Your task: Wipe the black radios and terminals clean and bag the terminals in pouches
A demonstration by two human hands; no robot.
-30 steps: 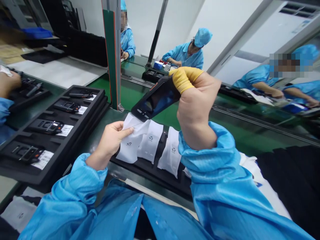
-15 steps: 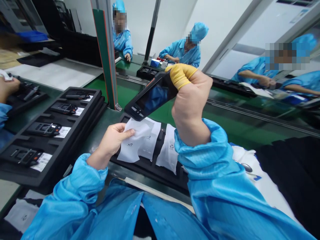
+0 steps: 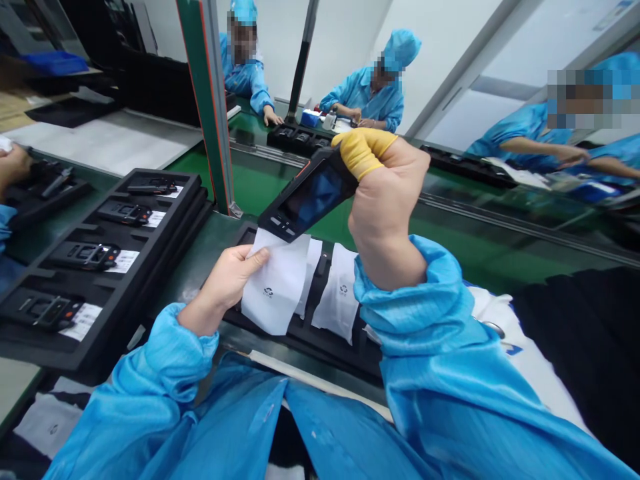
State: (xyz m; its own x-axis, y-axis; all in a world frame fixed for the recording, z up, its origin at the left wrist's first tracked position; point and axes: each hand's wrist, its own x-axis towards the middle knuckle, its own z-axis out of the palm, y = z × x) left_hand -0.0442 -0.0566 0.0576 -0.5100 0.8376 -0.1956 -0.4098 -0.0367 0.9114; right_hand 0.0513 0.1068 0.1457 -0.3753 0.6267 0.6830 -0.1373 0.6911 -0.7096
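Observation:
My right hand (image 3: 385,180), with yellow covers on its fingers, grips a black handheld device (image 3: 313,197) by its upper end. The device is tilted, its dark screen facing me and its button end pointing down to the left. My left hand (image 3: 233,273) pinches a white bag (image 3: 276,287) by its upper left edge, the bag hanging with a printed mark on it. The device's lower end meets the bag's top edge; whether it is inside I cannot tell. Behind and beside it, another white bag (image 3: 337,293) lies in a black foam tray (image 3: 313,327).
At left, a stacked black foam tray (image 3: 175,200) holds several devices with white labels. A green upright post (image 3: 200,87) stands behind it. White bags (image 3: 47,423) lie at lower left, black sheets (image 3: 580,347) at right. Several co-workers in blue sit across the green belt (image 3: 265,180).
The white bag has straightened out from a crumpled shape and hangs flatter under the device. The device has shifted slightly right. A co-worker's hand across the belt has moved right, onto the trays.

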